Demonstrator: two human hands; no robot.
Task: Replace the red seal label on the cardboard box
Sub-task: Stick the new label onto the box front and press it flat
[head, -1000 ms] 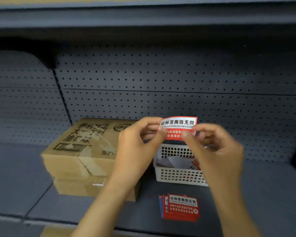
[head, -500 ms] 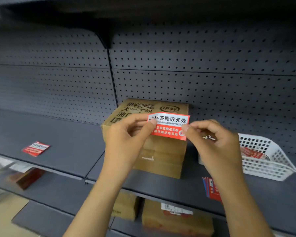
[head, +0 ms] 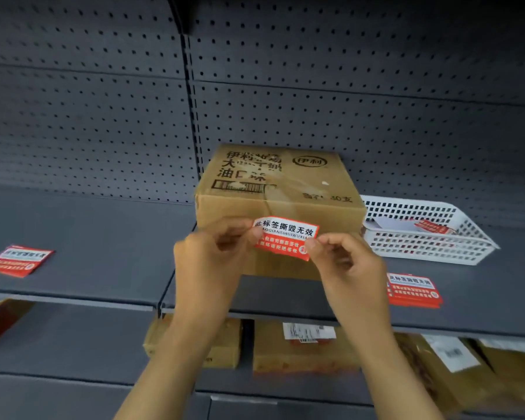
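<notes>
Lowest in frame, my left hand [head: 208,262] and right hand [head: 344,262] each pinch one end of the red label [head: 285,237] between thumb and fingertips, holding it stretched at frame centre. Its long axis runs left to right, dipping slightly toward the right, with the printed face toward me and the white text band on top. It sits in front of the box's [head: 279,189] front face, over the middle seam; I cannot tell whether it touches the cardboard. Half a second ago the label was higher against the box, near its top edge; now it is lower on the front face, and the box reads larger and more centred. The box stands on the grey shelf [head: 103,237]. I count one held label, a loose label stack [head: 412,289] at right, another stack [head: 17,260] at far left, and one white basket [head: 425,228] right of the box with more red labels inside. Further boxes [head: 303,350] sit below, and pegboard [head: 346,86] backs everything.
</notes>
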